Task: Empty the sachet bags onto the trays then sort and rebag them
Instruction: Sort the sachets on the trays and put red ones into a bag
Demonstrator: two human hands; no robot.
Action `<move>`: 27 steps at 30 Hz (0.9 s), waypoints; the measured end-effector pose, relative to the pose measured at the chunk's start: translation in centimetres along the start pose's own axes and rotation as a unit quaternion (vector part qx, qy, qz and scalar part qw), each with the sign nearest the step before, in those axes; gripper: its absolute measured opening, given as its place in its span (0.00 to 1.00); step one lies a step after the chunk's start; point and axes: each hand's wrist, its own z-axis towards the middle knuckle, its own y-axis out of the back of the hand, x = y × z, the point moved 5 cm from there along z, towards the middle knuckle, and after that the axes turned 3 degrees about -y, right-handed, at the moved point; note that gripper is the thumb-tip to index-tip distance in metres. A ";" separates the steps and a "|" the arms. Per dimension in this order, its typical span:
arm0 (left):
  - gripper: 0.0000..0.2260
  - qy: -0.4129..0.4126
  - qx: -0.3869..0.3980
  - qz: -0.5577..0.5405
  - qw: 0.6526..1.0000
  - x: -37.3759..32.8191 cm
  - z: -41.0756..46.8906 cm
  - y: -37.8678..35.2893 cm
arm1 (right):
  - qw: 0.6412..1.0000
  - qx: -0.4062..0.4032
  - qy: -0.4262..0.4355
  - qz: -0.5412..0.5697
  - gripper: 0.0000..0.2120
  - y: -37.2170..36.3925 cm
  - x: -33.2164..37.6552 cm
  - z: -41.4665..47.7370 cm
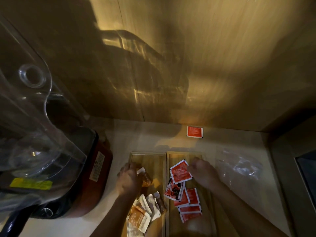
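Note:
Two wooden trays lie side by side on the counter. The left tray (153,159) holds several orange and white sachets (142,218). My left hand (129,179) is closed on a few orange sachets (146,178) over it. The right tray (174,155) holds several red sachets (188,202). My right hand (202,171) pinches the edge of a red sachet (180,171) at the top of that pile. One more red sachet (194,132) lies alone on the counter by the wall.
A clear plastic bag (239,168) lies crumpled right of the trays. A blender with a clear jug (34,117) and a dark red base (99,168) stands at the left. A wood-panel wall (205,57) rises behind the counter. A dark object (307,168) sits at the right edge.

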 end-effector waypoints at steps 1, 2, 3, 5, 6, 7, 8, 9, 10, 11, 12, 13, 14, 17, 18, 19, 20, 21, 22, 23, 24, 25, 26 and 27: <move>0.16 -0.025 -0.014 0.020 0.999 -0.5 0.2 0.2 | 1.000 -0.007 0.000 0.017 0.08 0.4 0.1 0.4; 0.17 -0.050 -0.024 0.030 0.998 -0.9 0.3 0.4 | 0.999 -0.019 -0.002 0.035 0.07 0.8 0.2 0.8; 0.20 -0.070 -0.025 0.037 0.997 -1.3 0.5 0.3 | 0.998 -0.032 -0.004 0.054 0.07 1.2 0.3 1.2; 0.30 -0.099 -0.002 0.052 0.994 -2.1 1.1 -0.2 | 0.994 -0.061 -0.014 0.093 0.06 2.1 0.6 2.3; 0.36 -0.108 0.013 0.060 0.992 -2.4 1.5 -0.6 | 0.991 -0.076 -0.020 0.108 0.06 2.5 0.7 3.0; 0.39 -0.118 0.022 0.065 0.991 -2.6 1.7 -1.0 | 0.988 -0.093 -0.026 0.120 0.06 3.0 0.8 3.8; 0.40 -0.130 0.023 0.066 0.989 -2.8 2.0 -1.4 | 0.986 -0.110 -0.032 0.125 0.06 3.4 0.8 4.6; 0.38 -0.141 0.024 0.064 0.988 -3.2 2.3 -1.7 | 0.984 -0.124 -0.040 0.124 0.08 3.7 0.7 5.5; 0.35 -0.148 0.032 0.064 0.986 -3.5 2.5 -1.9 | 0.982 -0.134 -0.052 0.121 0.09 4.0 0.5 6.4; 0.34 -0.152 0.043 0.065 0.985 -3.7 2.6 -2.2 | 0.981 -0.141 -0.064 0.120 0.11 4.2 0.3 7.4; 0.33 -0.157 0.050 0.067 0.984 -3.9 2.7 -2.5 | 0.979 -0.144 -0.078 0.123 0.13 4.3 0.1 8.3; 0.34 -0.161 0.055 0.073 0.983 -4.0 2.8 -2.9 | 0.977 -0.146 -0.089 0.129 0.15 4.4 -0.2 9.2; 0.34 -0.163 0.057 0.081 0.982 -4.0 2.9 -3.2 | 0.975 -0.147 -0.102 0.134 0.17 4.5 -0.3 10.0; 0.33 -0.161 0.038 0.111 0.980 -3.6 3.1 -4.1 | 0.968 -0.168 -0.132 0.134 0.23 4.6 -0.7 11.4; 0.31 -0.156 0.033 0.121 0.980 -3.5 3.1 -4.3 | 0.967 -0.176 -0.136 0.124 0.25 4.6 -0.6 11.6; 0.30 -0.154 0.028 0.129 0.979 -3.3 3.1 -4.4 | 0.967 -0.180 -0.140 0.109 0.26 4.5 -0.5 11.7; 0.30 -0.153 0.027 0.129 0.979 -3.3 3.1 -4.6 | 0.968 -0.180 -0.147 0.095 0.28 4.4 -0.4 11.7; 0.30 -0.157 0.025 0.126 0.979 -3.2 3.1 -4.7 | 0.968 -0.177 -0.155 0.088 0.30 4.3 -0.3 11.9; 0.29 -0.158 0.024 0.120 0.980 -3.1 3.1 -4.9 | 0.967 -0.175 -0.162 0.088 0.31 4.2 -0.1 11.9; 0.29 -0.159 0.022 0.114 0.980 -2.9 3.1 -5.0 | 0.968 -0.170 -0.163 0.091 0.30 4.1 -0.1 12.1; 0.30 -0.158 0.020 0.109 0.981 -2.8 3.1 -5.1 | 0.969 -0.165 -0.159 0.096 0.28 4.0 -0.1 12.2; 0.30 -0.158 0.017 0.105 0.982 -2.8 3.2 -5.2 | 0.970 -0.158 -0.153 0.106 0.25 3.9 -0.2 12.4; 0.30 -0.158 0.017 0.102 0.982 -2.8 3.2 -5.3 | 0.970 -0.149 -0.148 0.121 0.23 3.8 -0.5 12.6; 0.30 -0.158 0.017 0.099 0.982 -2.8 3.2 -5.3 | 0.970 -0.138 -0.139 0.141 0.20 3.7 -0.7 12.6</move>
